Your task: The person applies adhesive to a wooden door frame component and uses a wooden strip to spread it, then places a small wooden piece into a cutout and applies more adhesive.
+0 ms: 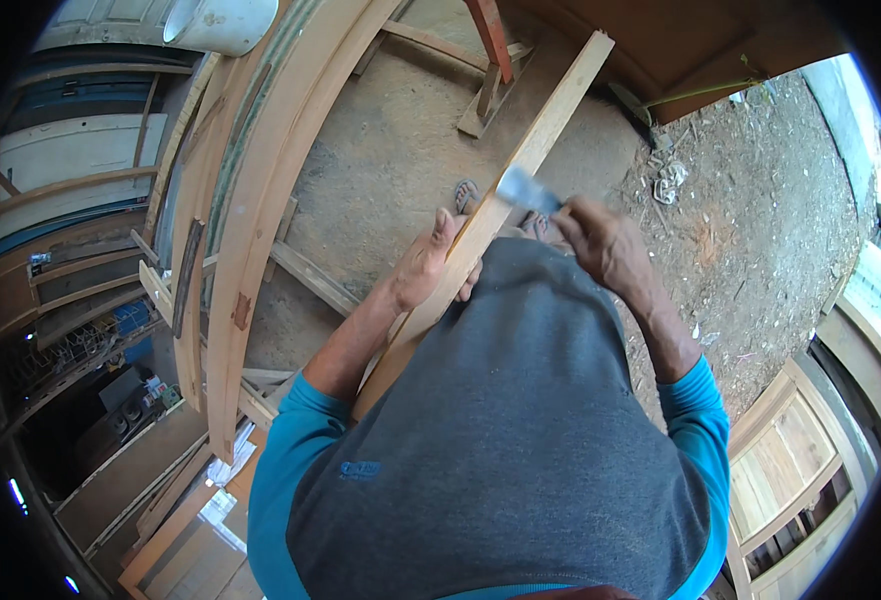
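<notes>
A long, narrow wooden plank [552, 128] slants across in front of my body, its far end up and to the right. My left hand [426, 264] is wrapped around the plank's middle, thumb up along its left edge. In my right hand [605, 243] is a putty knife [526, 189] with a wide grey blade. The blade lies against the plank's upper face, a little beyond my left hand. Motion blurs the blade slightly, and my fingers mostly hide the handle.
Long boards [295, 120] rest on wooden supports at my left, with a white container [222, 24] at their far end. A red-brown leg with a wooden foot [482, 105] stands ahead. A brown panel [690, 45] is at far right, a panelled wooden door [785, 465] at near right.
</notes>
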`<state>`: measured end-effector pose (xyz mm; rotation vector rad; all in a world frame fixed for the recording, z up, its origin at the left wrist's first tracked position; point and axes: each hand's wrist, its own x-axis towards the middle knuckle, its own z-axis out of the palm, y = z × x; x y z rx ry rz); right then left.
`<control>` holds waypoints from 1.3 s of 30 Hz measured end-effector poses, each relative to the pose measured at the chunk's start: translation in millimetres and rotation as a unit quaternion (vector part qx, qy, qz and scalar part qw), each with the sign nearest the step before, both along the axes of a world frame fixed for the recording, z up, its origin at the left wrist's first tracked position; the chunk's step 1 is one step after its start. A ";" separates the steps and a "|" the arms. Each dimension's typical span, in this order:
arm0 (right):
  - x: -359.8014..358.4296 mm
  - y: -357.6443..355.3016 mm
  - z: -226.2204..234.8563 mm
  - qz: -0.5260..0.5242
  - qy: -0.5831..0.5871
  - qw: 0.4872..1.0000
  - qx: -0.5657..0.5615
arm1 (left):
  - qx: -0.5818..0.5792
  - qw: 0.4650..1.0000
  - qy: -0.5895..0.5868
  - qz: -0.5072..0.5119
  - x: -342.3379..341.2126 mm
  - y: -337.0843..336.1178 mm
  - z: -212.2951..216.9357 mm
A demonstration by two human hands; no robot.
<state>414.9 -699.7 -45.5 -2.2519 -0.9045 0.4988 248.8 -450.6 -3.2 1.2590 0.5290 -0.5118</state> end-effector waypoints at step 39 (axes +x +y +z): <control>51.8 315.7 -51.2 -0.338 0.459 0.714 0.407 | 0.317 0.945 -0.081 -0.016 -14.5 196.3 -46.2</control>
